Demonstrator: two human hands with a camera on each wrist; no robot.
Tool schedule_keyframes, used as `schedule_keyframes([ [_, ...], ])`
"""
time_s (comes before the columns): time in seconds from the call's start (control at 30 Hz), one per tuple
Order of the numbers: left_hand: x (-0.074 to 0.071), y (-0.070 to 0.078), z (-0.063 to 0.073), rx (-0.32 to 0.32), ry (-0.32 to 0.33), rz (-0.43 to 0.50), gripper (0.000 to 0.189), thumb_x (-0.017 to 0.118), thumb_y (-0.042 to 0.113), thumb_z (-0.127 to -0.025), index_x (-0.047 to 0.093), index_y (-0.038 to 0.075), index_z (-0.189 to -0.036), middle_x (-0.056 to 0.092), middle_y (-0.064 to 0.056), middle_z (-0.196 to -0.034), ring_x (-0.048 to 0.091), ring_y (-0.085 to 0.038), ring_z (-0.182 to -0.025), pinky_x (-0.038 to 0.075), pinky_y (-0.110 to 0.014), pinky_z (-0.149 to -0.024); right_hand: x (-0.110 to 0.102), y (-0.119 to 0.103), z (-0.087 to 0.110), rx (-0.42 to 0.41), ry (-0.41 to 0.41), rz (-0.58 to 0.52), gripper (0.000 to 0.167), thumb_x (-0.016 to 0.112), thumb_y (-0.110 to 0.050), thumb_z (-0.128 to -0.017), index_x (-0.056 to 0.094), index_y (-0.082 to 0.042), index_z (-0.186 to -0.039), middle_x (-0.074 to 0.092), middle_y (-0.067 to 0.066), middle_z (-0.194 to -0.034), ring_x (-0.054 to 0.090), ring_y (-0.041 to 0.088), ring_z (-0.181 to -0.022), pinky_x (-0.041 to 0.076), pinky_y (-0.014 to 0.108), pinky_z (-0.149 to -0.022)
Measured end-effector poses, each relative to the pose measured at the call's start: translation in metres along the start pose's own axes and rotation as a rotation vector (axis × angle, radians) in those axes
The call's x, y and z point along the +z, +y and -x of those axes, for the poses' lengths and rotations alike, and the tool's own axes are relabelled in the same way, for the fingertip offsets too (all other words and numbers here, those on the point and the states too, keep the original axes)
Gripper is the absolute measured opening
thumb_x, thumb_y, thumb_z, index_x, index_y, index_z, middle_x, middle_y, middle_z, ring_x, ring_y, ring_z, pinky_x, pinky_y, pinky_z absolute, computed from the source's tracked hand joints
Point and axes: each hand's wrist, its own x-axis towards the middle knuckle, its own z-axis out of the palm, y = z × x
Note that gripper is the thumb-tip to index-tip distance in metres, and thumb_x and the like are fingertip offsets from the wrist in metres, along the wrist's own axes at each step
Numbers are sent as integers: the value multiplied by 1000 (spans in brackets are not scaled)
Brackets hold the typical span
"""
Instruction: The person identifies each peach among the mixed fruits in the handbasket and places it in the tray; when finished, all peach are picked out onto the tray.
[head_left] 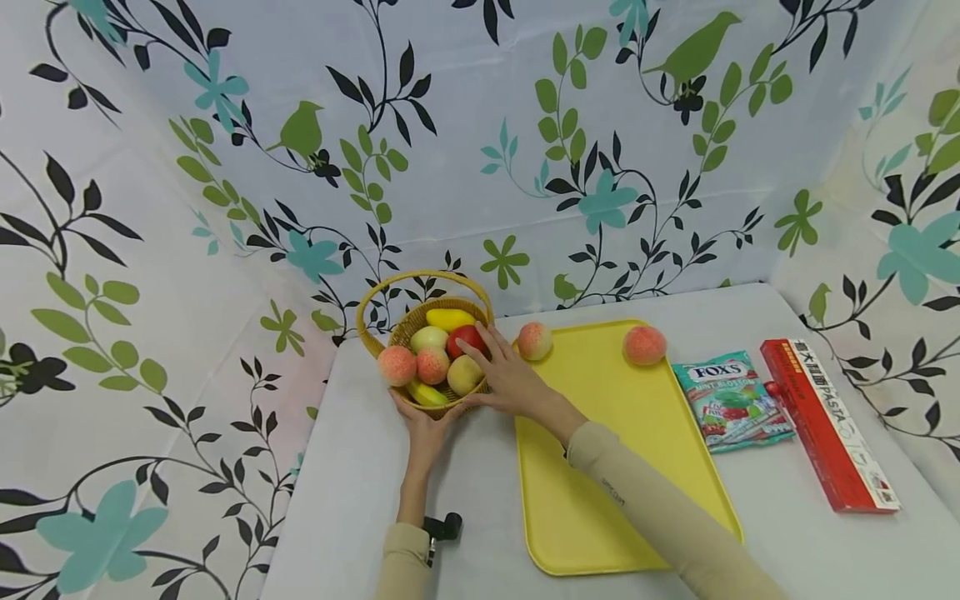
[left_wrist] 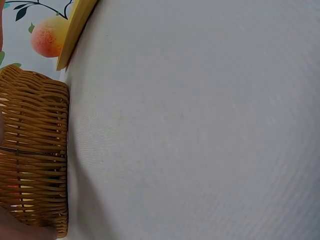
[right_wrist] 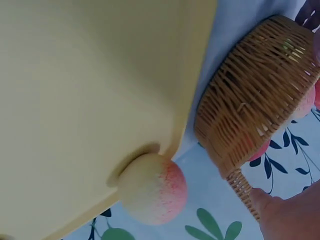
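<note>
A wicker basket [head_left: 405, 327] with an arched handle [head_left: 424, 274] stands at the back left of the table. It holds a red apple [head_left: 467, 340], a pale green fruit [head_left: 429, 338], two peaches, a tan round fruit [head_left: 465, 375] and yellow banana-like fruits [head_left: 450, 320]. My left hand [head_left: 423, 427] grips its near side, thumb and fingers spread around the wicker [left_wrist: 35, 135]. On the basket's right side, my right hand [head_left: 517, 383] holds the rim, fingers reaching toward the handle's foot; the right wrist view shows a finger against the handle there.
A yellow tray [head_left: 600, 500] lies right of the basket. One peach [head_left: 535, 341] sits at its back left corner, another peach [head_left: 645, 345] at its back right. Farther right are a FOX'S candy bag [head_left: 731, 400] and a red pasta box [head_left: 825, 425]. Patterned cloth [head_left: 450, 167] hangs behind.
</note>
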Motion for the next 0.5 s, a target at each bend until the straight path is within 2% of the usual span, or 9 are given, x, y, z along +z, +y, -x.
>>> schedule_keyframes([
  [0.13,-1,-1,2,-6,10,0,138,85,22,-85,-31,12,-158,-23,-15,-169,-7,-34,-161,5,-58,-130,7,-9,-13,-27,-19,-61,103,72,-58,-88,17,-20,-166,9,26,-171,19,48,-157,31,57,-124],
  [0.4,-4,-10,9,-40,-13,-3,142,86,28,-84,-34,13,-157,-23,-17,-169,-8,-35,-160,5,-59,-129,25,-33,-41,-52,-92,-63,102,71,-58,-90,15,-21,-166,7,23,-172,17,43,-159,33,51,-125],
  [0.5,-8,-11,10,-19,0,-8,142,87,28,-83,-33,8,-156,-24,-20,-168,-8,-38,-160,6,-61,-129,26,-52,-57,-87,-87,-34,103,71,-60,-89,17,-21,-166,7,22,-172,18,44,-158,31,49,-126],
])
